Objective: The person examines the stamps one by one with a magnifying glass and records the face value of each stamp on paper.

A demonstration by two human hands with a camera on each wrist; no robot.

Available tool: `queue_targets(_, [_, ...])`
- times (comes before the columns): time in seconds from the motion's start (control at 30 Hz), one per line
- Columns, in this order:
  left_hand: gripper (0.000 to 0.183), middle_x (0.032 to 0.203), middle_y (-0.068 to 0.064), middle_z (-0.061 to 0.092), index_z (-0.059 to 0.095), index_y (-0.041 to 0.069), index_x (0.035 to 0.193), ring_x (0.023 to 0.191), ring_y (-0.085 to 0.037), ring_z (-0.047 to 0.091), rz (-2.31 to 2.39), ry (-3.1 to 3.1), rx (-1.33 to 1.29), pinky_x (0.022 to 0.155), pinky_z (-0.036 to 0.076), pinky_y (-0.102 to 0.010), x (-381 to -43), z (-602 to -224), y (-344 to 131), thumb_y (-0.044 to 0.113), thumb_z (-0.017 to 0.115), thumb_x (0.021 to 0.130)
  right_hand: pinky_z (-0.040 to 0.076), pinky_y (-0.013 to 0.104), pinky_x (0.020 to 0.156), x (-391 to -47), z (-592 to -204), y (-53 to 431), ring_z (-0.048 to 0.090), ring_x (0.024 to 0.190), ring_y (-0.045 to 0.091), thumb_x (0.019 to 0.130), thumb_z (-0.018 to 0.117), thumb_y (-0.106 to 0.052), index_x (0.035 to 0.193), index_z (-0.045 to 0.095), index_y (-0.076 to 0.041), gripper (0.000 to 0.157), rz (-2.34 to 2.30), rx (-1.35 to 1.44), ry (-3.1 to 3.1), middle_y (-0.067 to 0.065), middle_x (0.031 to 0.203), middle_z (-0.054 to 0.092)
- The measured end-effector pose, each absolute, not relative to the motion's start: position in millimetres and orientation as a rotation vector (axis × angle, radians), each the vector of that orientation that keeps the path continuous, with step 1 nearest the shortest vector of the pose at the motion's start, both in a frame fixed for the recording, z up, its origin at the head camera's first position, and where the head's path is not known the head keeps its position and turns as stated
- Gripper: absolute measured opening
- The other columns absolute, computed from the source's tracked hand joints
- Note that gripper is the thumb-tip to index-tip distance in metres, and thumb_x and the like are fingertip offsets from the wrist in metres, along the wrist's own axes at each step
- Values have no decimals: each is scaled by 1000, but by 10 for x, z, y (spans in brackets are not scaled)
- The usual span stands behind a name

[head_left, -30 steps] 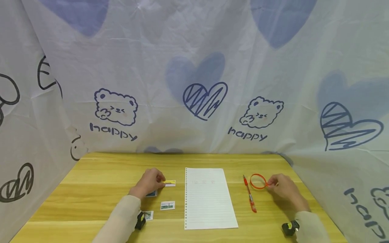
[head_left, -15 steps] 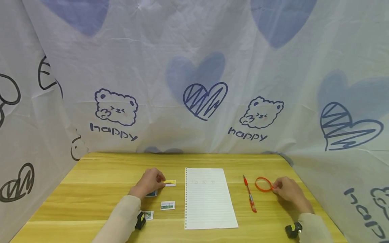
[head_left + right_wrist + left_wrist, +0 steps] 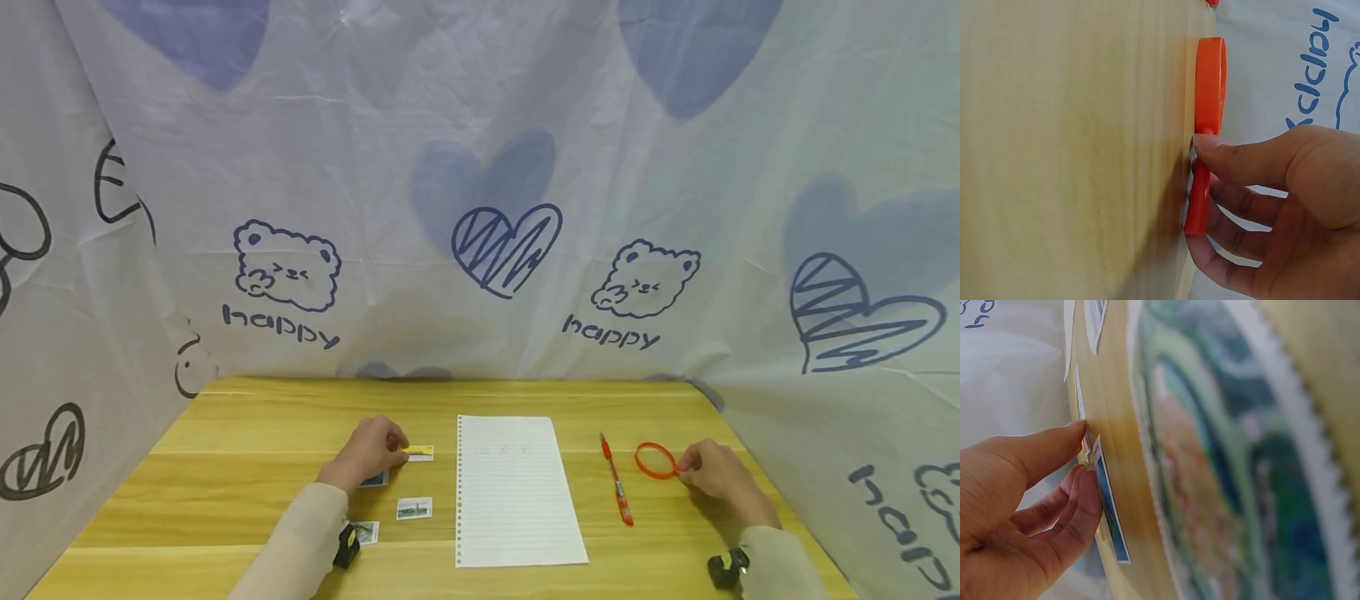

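Observation:
A yellow-topped postage stamp point(image 3: 422, 452) lies on the table, its left edge between the thumb and fingertips of my left hand point(image 3: 367, 452). The left wrist view shows that thumb and those fingers point(image 3: 1090, 497) meeting at the stamp's end. Beside them is a dark blue stamp point(image 3: 1111, 503), partly hidden by the hand in the head view. On the right, my right hand point(image 3: 716, 468) pinches the short handle of an orange-red magnifying glass point(image 3: 656, 461). In the right wrist view its round frame point(image 3: 1209, 84) stands just off or on the wood; I cannot tell which.
A lined sheet of paper point(image 3: 517, 508) with faint handwritten numbers lies mid-table. Right of it is a red pen point(image 3: 617, 479). Two more stamps lie nearer me: a landscape stamp point(image 3: 414, 508) and a greenish one point(image 3: 367, 532) beside the left wrist. Printed cloth point(image 3: 390, 167) hangs behind.
My right hand has drawn the magnifying glass to the right and slightly toward me, away from the pen. The left hand and the stamps have stayed in place.

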State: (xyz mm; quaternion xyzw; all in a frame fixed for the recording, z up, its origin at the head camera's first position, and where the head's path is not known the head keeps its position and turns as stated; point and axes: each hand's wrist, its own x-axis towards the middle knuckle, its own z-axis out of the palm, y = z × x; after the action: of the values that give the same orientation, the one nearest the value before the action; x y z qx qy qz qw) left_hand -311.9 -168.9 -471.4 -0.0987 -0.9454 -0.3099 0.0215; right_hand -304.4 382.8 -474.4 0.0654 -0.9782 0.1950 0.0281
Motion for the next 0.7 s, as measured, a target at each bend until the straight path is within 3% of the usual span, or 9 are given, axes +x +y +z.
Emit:
queue_targets(0.27, [13,91,-9,75,80,2,95,81,-16,64,-952,-2932,-333,79,59,-41,-3121,-4722,-1689,6,83,84,49,34,70,-3034,-4684,3831,59,75,16,84,78,-8,82,72,-5,7,654,185,-3049,3,79,70])
queue_targets(0.5, [17,88,-6,72,79,2,100,77,-15,57,-908,-2923,-379,75,54,-37,-3135,-4725,-1707,9,81,85,53,42,73,-3052,-4532,3726,65,82,27,85,73,-12,89,73,-6,7,552,201,-2984,13,89,72])
queue_targets(0.7, [21,97,-15,74,77,-3,104,86,-25,66,-939,-2859,-609,80,58,-43,-3039,-4678,-1547,7,81,85,48,38,68,-3081,-4418,3444,61,79,20,89,72,-11,92,74,-9,5,577,271,-2977,6,87,70])
